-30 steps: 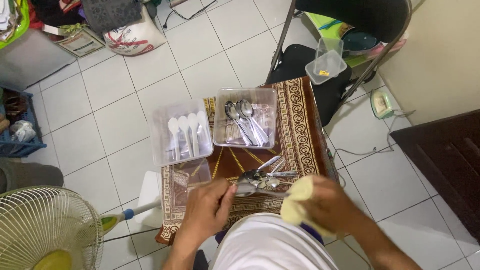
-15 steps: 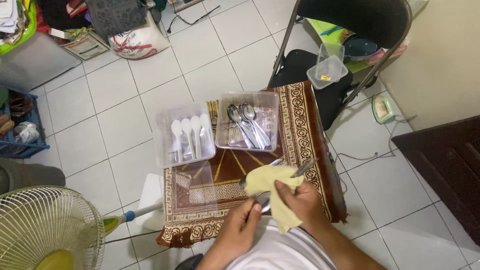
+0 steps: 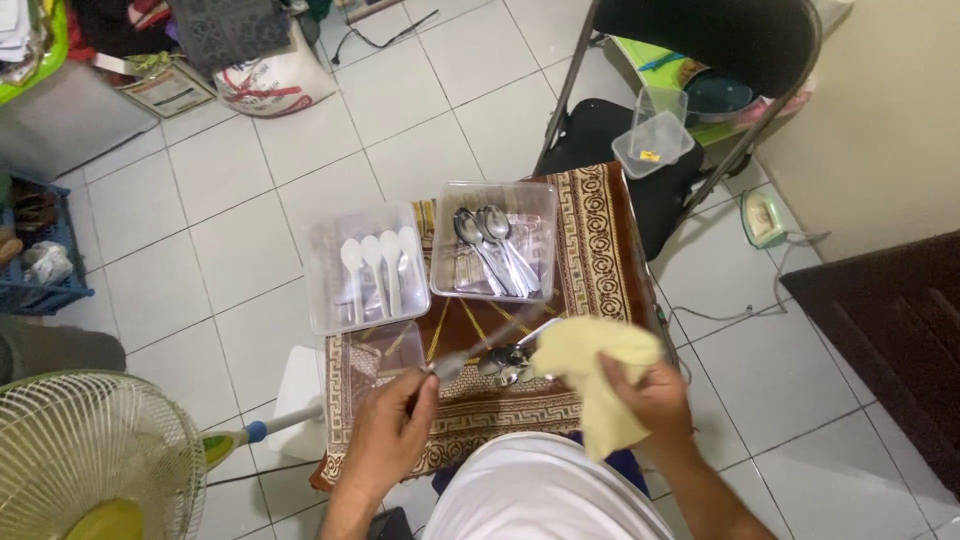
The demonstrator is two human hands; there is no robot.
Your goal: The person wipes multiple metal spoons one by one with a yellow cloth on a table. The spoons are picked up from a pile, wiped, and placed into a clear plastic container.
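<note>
white tiled floor around patterned worktop (image 3: 600,240); since a moment ago left hand (image 3: 392,432) pinches utensil (image 3: 480,350) lifted from pile, right hand (image 3: 650,395) clutches yellow cloth (image 3: 590,370) at 3 o'clock of it.

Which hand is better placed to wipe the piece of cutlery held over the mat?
Probably the right hand: it already holds the yellow cloth beside the metal utensil, while the left hand grips the utensil's end.

White shirt; bare forearms, left hand (image 3: 392,432), right hand (image 3: 652,397).
</note>
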